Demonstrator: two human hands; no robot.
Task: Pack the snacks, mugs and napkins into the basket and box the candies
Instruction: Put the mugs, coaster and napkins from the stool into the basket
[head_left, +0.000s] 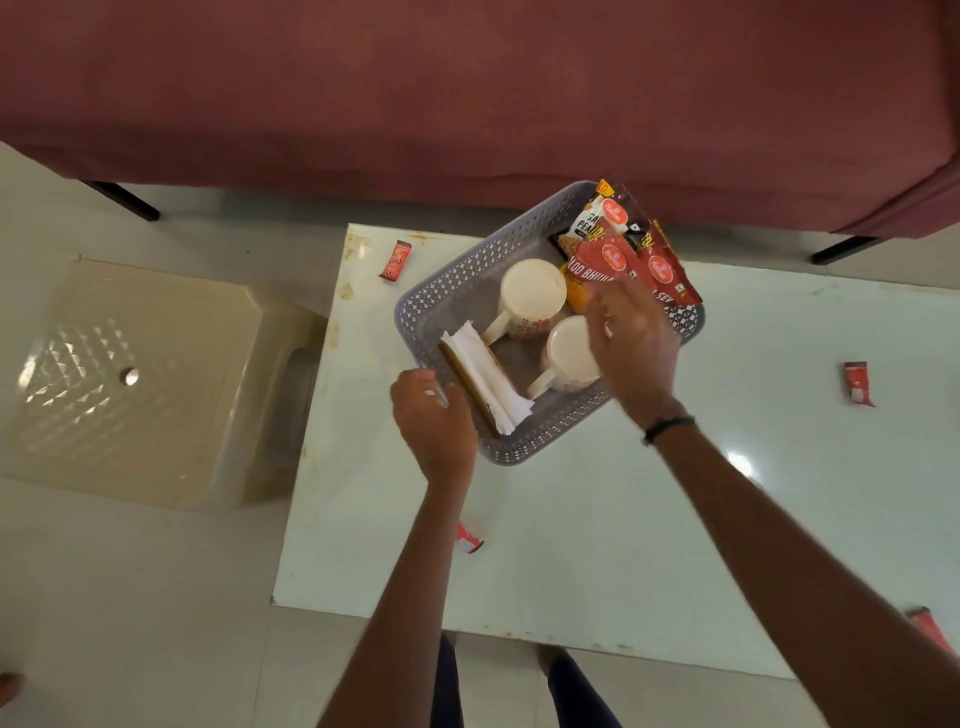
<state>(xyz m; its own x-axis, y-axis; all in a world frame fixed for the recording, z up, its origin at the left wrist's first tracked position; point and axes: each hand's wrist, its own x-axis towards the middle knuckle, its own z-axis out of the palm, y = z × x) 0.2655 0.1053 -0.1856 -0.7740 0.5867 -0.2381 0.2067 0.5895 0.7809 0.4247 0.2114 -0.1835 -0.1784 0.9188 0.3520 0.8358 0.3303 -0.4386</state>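
Note:
A grey perforated basket (447, 291) sits at the far side of the white table (597, 545). Inside it are two white mugs (530, 291) (566, 358), a stack of white napkins in a brown holder (488, 379), and several red snack packets (618, 254) leaning at its far right corner. My left hand (434, 421) rests against the basket's near left rim. My right hand (634, 343) hovers over the basket's right side, fingers spread, holding nothing. Small red candy sachets lie on the table: far left (395, 260), near my left forearm (467, 538), right (857, 383), near right edge (930, 626).
A maroon-covered bed (467, 88) runs along behind the table. A beige plastic stool (140, 379) stands on the floor to the left. My feet show under the table's near edge. No candy box is in view.

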